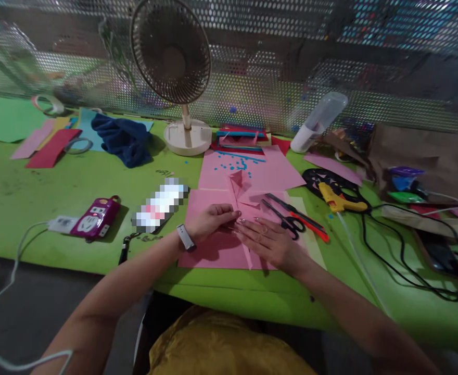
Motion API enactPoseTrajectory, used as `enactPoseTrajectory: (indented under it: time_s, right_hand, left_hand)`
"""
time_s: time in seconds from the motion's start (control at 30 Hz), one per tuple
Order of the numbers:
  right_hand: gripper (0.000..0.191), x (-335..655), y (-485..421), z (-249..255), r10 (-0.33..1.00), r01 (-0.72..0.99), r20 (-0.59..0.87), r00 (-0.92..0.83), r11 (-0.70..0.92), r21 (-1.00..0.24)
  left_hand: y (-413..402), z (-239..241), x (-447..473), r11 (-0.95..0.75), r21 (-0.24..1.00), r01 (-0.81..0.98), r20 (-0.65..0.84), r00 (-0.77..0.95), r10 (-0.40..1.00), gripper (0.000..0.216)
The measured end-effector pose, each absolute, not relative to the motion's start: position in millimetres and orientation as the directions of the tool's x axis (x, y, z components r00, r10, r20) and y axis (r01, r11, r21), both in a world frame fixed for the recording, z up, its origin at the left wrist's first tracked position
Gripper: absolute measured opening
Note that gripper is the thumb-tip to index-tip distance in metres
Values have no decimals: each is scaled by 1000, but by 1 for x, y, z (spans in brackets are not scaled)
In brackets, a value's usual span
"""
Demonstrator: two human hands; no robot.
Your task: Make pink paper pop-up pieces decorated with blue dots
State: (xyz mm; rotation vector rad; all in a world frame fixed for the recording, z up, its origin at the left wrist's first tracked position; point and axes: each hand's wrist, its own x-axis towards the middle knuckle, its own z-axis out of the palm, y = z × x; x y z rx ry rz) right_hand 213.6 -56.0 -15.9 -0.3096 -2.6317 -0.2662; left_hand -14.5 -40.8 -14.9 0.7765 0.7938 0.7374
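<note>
— Hands first: where are they?
— Left hand (212, 217) pinches a fold of the pink paper (229, 229); right hand (266, 240) lies flat on it, fingers spread and apart.
— And the paper?
— On the green tabletop (37, 192), with scissors (287, 219) just beside the right hand and a fan (172, 57) behind.

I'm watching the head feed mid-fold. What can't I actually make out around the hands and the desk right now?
- Head view: the fold line in the pink paper lies under the left hand and right hand.
- Head view: the flat object beside the power strip is pixelated, so it cannot be identified.
- Head view: what lies behind the mesh screen is only a blur.
- Head view: the dark item at the right is blurred and crossed by black cables.
</note>
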Motion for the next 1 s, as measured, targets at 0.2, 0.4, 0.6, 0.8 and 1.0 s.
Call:
enactPoseTrajectory:
  time_s: [0.2, 0.4, 0.6, 0.8, 1.0]
  right_hand:
    - [32, 208, -55, -11, 189, 213, 580, -792, 977, -27]
    - [28, 202, -53, -18, 268, 179, 643, -717, 963, -202]
    - [17, 196, -56, -23, 449, 289, 682, -577, 894, -343]
    - [16, 192, -59, -31, 626, 544, 662, -412, 752, -372]
    - [18, 190, -61, -33, 684, 607, 624, -378, 692, -391]
  left_hand:
    - [-43, -17, -8, 482, 844, -234, -330, 483, 811, 48]
    - [-43, -21, -7, 443, 870, -215, -306, 469, 829, 47]
    - [-46, -24, -3, 414, 882, -223, -272, 476, 836, 45]
    - [-50, -22, 2, 451, 831, -327, -295, 428, 854, 41]
    - [-52, -24, 3, 437, 810, -390, -270, 414, 869, 41]
